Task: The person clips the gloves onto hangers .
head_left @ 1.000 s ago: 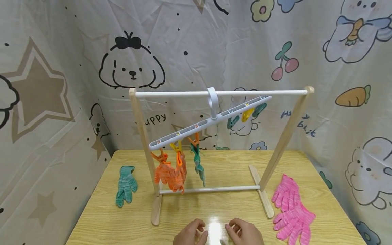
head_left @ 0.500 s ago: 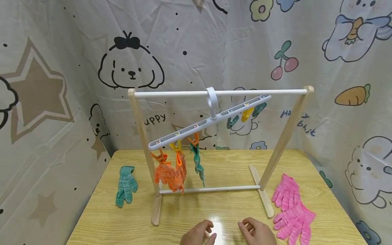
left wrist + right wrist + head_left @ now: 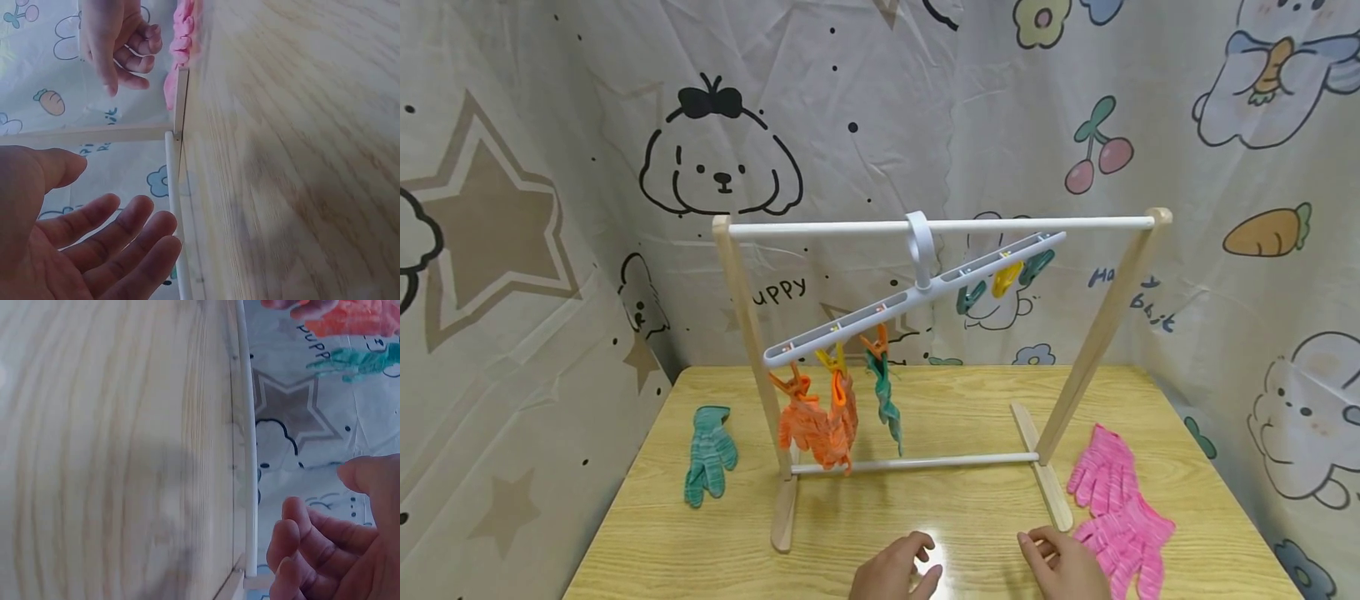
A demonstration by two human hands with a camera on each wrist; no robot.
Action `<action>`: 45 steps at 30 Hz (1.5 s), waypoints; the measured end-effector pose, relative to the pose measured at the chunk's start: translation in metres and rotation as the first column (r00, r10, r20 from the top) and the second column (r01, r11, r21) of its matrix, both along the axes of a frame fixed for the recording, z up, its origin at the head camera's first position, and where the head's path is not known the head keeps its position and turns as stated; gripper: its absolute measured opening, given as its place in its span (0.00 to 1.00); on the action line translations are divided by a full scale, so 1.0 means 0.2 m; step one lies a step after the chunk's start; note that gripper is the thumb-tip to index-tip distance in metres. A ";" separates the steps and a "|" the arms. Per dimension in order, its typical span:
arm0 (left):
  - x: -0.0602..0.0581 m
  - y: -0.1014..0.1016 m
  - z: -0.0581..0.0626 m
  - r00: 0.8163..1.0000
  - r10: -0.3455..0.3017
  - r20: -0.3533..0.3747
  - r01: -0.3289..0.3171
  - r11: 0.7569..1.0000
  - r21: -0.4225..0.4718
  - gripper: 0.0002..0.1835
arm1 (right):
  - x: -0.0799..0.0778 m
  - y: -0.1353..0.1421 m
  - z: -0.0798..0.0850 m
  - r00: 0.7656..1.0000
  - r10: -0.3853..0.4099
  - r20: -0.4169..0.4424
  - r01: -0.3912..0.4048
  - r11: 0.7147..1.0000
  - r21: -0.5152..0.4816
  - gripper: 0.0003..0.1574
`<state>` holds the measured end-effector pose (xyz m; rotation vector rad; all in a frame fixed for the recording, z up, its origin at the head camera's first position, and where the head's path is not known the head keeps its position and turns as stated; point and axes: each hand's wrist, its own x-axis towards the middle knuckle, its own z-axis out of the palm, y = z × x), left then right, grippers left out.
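Near the front of the table my left hand [image 3: 895, 568] hovers with loosely bent fingers and holds nothing, as the left wrist view confirms. My right hand [image 3: 1066, 568] is also without any object, its fingers relaxed, just left of a pair of striped pink gloves [image 3: 1103, 472]. A grey-white clip hanger [image 3: 850, 323] hangs tilted from the rack's top bar, left end low. From its left half, orange and yellow clothespins hold orange knitted gloves [image 3: 820, 429] and a teal glove [image 3: 886, 400]. Another teal glove [image 3: 709, 454] lies flat at the left.
The wooden rack [image 3: 1093, 333] stands mid-table with a white top bar [image 3: 1037, 224] and a low crossbar [image 3: 925, 462]. Unused teal and yellow clothespins [image 3: 1006, 279] hang on the hanger's right half. A printed curtain [image 3: 865, 150] surrounds the wooden table [image 3: 955, 508].
Both hands have moved right, the right hand further, so the gap between them has widened and it is closer to the pink gloves. The hanger and gloves have not moved.
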<state>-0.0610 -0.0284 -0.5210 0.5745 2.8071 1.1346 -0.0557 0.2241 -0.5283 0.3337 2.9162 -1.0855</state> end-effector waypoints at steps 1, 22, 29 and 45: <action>0.00 0.00 0.00 1.000 -0.007 0.010 0.007 1.000 0.002 0.13 | 0.00 0.01 0.01 1.000 -0.011 0.002 0.011 1.000 0.004 0.26; -0.01 0.10 0.02 0.993 -0.110 0.050 0.112 0.993 -0.027 0.15 | 0.00 0.27 0.00 0.989 -0.134 0.056 0.131 0.990 0.055 0.34; -0.01 0.13 0.06 0.982 -0.144 0.125 0.151 0.988 -0.044 0.18 | -0.01 0.33 0.01 0.978 -0.185 0.097 0.175 0.980 0.097 0.41; 0.00 0.16 0.04 0.972 -0.146 0.186 0.160 0.985 -0.065 0.17 | -0.04 0.53 -0.04 0.948 -0.234 0.215 0.183 0.956 0.230 0.32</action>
